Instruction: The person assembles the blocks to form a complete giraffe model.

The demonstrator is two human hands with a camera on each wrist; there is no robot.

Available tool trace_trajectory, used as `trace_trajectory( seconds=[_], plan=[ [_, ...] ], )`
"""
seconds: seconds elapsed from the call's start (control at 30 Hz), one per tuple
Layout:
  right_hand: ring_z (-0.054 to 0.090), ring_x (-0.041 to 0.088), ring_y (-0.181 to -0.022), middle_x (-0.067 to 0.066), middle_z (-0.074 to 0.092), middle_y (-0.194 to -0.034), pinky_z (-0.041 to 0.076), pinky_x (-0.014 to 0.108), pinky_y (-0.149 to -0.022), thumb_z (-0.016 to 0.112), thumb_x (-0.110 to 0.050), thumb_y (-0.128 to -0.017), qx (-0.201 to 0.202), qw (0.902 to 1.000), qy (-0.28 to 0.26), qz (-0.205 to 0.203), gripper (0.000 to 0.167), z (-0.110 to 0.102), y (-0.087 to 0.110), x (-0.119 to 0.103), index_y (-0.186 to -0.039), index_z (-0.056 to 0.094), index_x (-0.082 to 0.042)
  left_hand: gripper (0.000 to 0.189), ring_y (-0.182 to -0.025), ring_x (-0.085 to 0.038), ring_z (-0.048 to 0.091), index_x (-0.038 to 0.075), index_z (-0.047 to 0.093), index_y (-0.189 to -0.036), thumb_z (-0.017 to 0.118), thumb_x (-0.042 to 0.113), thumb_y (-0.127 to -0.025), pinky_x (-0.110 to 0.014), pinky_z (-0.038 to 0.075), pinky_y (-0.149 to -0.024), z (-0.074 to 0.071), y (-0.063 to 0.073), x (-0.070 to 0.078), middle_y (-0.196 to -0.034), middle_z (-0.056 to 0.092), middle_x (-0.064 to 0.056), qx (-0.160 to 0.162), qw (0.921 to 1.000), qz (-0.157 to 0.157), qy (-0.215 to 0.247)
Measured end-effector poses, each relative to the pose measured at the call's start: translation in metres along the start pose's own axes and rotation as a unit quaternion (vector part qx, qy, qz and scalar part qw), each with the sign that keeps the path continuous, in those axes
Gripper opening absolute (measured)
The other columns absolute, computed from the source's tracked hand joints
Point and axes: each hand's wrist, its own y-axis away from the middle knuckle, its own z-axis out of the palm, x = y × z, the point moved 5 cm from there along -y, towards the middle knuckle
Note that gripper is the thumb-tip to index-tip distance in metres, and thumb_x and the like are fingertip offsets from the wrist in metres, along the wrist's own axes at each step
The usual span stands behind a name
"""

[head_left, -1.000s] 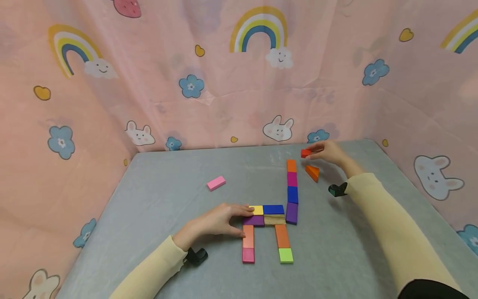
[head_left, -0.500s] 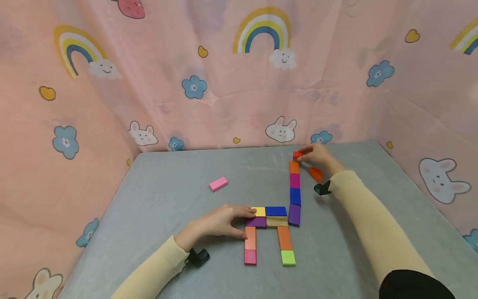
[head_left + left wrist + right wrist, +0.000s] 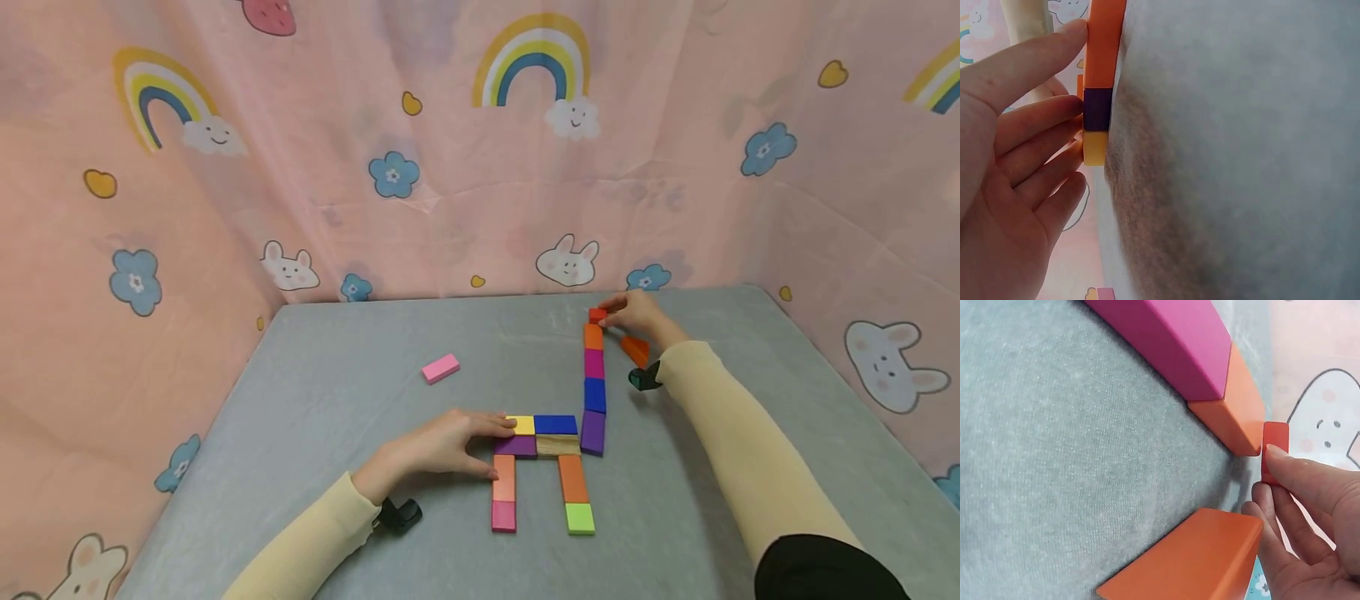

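Observation:
My right hand pinches a small red block between thumb and fingers, at the far end of an upright row. That row runs from an orange block through a magenta block and a blue block to a purple block. My left hand rests its fingers on the yellow block and dark purple block; its thumb touches the light orange block. A wood-sided block with a blue top lies beside them.
An orange triangular block lies just under the right wrist. A pink block sits apart at the back left. Two legs of blocks end in a pink block and a green block. A patterned curtain borders the grey table.
My right hand has moved left with the red block, from beyond the orange triangle to the far end of the row. The left hand stays put; the head view has shifted slightly.

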Motion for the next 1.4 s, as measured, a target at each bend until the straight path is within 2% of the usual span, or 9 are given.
trace_trajectory(
  seconds=[0.23,0.47,0.8,1.2,1.3,1.4],
  plan=[
    [0.049,0.039,-0.118,0.026,0.053,-0.131,0.039,0.051,-0.104,0.06,-0.008,-0.09,-0.014,0.9999,0.003,-0.006,0.041,0.003,0.0,0.002,-0.13,0.054,0.002,0.061,-0.134,-0.011,0.042,0.017,0.054,-0.135,0.074,0.035,-0.081,-0.031,0.036,-0.11,0.0,0.0,0.002,-0.141,0.05,0.001,-0.001,1.0,-0.005,-0.004],
    [0.051,0.038,-0.113,0.026,0.053,-0.129,0.043,0.05,-0.1,0.051,-0.019,-0.098,-0.006,0.9995,0.029,-0.015,0.038,0.003,-0.003,0.005,-0.129,0.055,0.002,0.061,-0.135,-0.011,0.042,0.017,0.054,-0.135,0.074,0.036,-0.081,-0.031,0.036,-0.11,0.0,0.0,0.0,-0.142,0.05,0.001,0.0,1.0,-0.004,0.003],
    [0.05,0.04,-0.114,0.026,0.054,-0.129,0.045,0.052,-0.097,0.057,-0.021,-0.095,0.017,0.9988,0.042,-0.017,0.039,0.007,-0.004,0.005,-0.127,0.058,0.001,0.061,-0.134,-0.01,0.042,0.017,0.055,-0.135,0.074,0.037,-0.081,-0.03,0.036,-0.11,0.001,0.0,0.0,-0.141,0.051,0.002,0.0,1.0,-0.005,-0.003],
    [0.051,0.04,-0.113,0.026,0.053,-0.13,0.046,0.05,-0.096,0.056,-0.024,-0.096,0.022,0.9991,0.03,-0.019,0.041,0.005,-0.002,0.005,-0.128,0.056,0.001,0.061,-0.134,-0.009,0.042,0.016,0.055,-0.135,0.075,0.037,-0.081,-0.031,0.037,-0.109,0.0,0.0,0.0,-0.139,0.052,0.004,0.002,1.0,0.0,-0.004],
    [0.052,0.04,-0.113,0.027,0.052,-0.13,0.046,0.05,-0.096,0.053,-0.028,-0.097,0.037,0.9989,0.016,-0.026,0.044,-0.001,0.005,0.004,-0.13,0.054,0.002,0.061,-0.135,-0.009,0.041,0.016,0.055,-0.135,0.074,0.037,-0.081,-0.031,0.036,-0.109,0.0,0.0,0.0,-0.14,0.052,0.004,-0.001,1.0,0.0,-0.002],
    [0.051,0.041,-0.115,0.027,0.053,-0.129,0.044,0.052,-0.098,0.053,-0.031,-0.097,0.076,0.9962,0.012,-0.042,0.046,-0.012,0.017,-0.001,-0.128,0.054,0.003,0.061,-0.135,-0.01,0.041,0.016,0.054,-0.135,0.074,0.037,-0.081,-0.031,0.036,-0.109,0.0,0.001,0.0,-0.14,0.051,0.003,-0.002,1.0,-0.001,0.002]
  ],
)
